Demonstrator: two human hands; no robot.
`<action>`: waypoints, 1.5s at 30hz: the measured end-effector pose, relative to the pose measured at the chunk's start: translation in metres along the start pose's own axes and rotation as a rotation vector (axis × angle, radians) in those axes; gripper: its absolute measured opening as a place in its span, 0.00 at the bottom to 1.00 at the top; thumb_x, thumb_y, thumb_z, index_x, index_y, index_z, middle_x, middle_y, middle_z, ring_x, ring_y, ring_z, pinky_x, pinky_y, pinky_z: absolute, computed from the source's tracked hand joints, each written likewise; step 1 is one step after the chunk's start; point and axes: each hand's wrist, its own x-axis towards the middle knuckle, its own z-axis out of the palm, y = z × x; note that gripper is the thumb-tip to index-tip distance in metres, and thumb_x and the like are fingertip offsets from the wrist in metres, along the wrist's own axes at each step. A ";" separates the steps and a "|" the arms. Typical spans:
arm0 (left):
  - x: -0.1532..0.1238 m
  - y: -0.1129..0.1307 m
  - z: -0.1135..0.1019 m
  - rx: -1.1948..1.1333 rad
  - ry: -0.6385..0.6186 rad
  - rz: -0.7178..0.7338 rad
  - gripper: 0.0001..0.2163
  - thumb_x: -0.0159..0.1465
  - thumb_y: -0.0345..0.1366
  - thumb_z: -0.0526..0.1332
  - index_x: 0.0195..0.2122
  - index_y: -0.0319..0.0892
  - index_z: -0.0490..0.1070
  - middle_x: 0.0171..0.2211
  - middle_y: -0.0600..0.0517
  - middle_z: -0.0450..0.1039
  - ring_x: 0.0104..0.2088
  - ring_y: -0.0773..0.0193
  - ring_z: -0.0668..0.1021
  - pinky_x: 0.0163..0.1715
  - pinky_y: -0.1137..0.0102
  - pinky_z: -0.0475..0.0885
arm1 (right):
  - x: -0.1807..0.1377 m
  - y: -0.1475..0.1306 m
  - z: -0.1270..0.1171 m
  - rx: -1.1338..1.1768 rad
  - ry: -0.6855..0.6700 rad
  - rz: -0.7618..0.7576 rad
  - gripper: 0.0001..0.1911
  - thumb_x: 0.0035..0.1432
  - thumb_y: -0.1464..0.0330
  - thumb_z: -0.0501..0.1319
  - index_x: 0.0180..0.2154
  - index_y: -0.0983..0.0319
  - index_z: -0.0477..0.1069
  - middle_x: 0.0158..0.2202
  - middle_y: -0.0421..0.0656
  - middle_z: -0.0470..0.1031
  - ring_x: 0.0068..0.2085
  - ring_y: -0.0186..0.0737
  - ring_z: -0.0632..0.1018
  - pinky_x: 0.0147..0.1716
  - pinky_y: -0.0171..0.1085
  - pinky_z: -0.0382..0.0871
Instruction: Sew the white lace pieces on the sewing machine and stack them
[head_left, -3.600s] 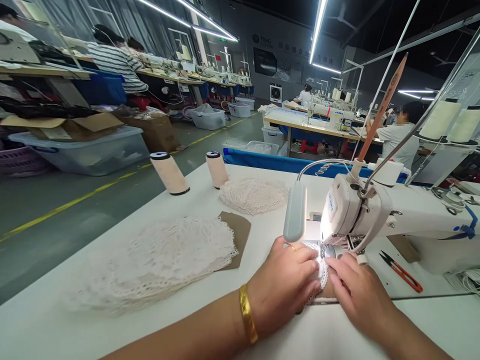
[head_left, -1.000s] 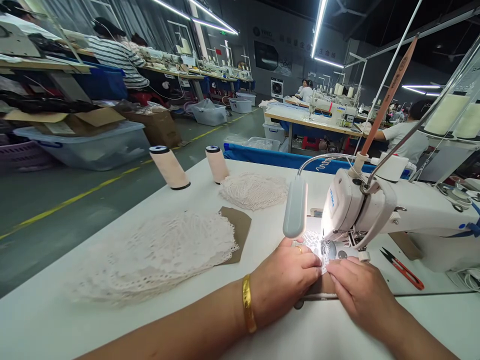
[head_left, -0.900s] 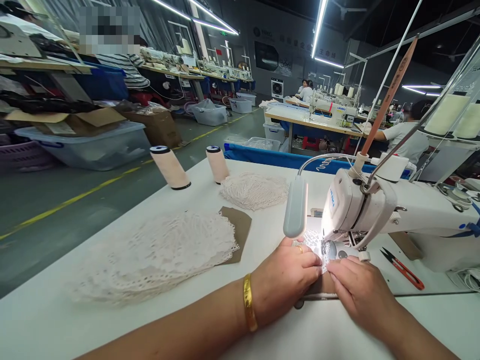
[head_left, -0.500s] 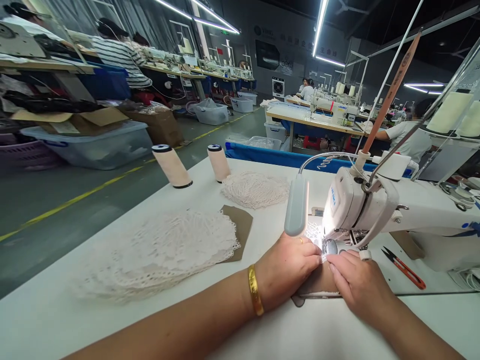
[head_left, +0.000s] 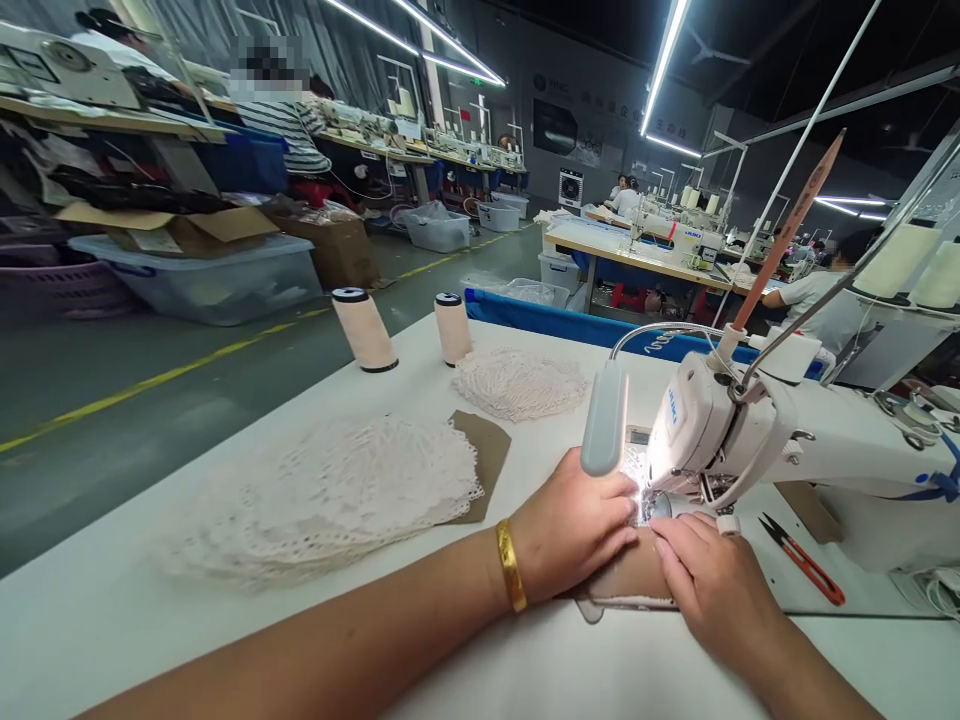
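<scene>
White lace [head_left: 636, 462] lies under the lit needle area of a white sewing machine [head_left: 679, 410]. My left hand [head_left: 581, 520], with a gold bangle at the wrist, rests on the lace left of the presser foot, its fingers slightly apart. Close to the foot on the right, my right hand [head_left: 709, 565] has thumb and forefinger pinched at the lace edge. Below the fingers is a flat brown panel [head_left: 630, 578] with a pale edge. A grey lamp head [head_left: 604, 418] hangs above my left fingers. The lace at the fingertips is partly hidden.
Stacked white lace pieces [head_left: 375, 480] lie left on brown card [head_left: 487, 460]; a smaller lace pile [head_left: 521, 382] sits behind. Two thread cones [head_left: 365, 332] stand at the table's far edge. Orange-handled thread snips [head_left: 806, 562] lie right. Other people sit at machines beyond.
My left hand's fingers have spread a little and shifted slightly left at the presser foot. My right hand stays almost in place. The whole view has tilted slightly.
</scene>
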 end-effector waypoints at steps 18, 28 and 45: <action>-0.006 0.013 -0.012 -0.135 -0.054 -0.057 0.09 0.64 0.25 0.60 0.31 0.42 0.78 0.35 0.49 0.72 0.33 0.60 0.72 0.32 0.66 0.67 | -0.003 0.029 -0.032 -0.209 0.000 0.030 0.13 0.71 0.71 0.54 0.35 0.58 0.74 0.33 0.45 0.73 0.34 0.46 0.73 0.32 0.40 0.63; -0.006 0.023 -0.007 -0.193 -0.025 0.061 0.07 0.70 0.28 0.62 0.38 0.44 0.80 0.38 0.49 0.80 0.40 0.56 0.77 0.42 0.61 0.71 | 0.000 -0.008 -0.029 0.170 -0.130 -0.140 0.17 0.68 0.78 0.54 0.50 0.57 0.74 0.48 0.47 0.80 0.46 0.46 0.78 0.44 0.43 0.73; -0.008 0.023 -0.004 -0.072 -0.022 0.060 0.10 0.69 0.27 0.60 0.43 0.46 0.81 0.37 0.48 0.81 0.37 0.57 0.78 0.42 0.62 0.72 | -0.001 0.001 -0.026 0.037 -0.108 -0.086 0.15 0.67 0.79 0.56 0.45 0.56 0.76 0.44 0.46 0.81 0.43 0.48 0.78 0.44 0.45 0.73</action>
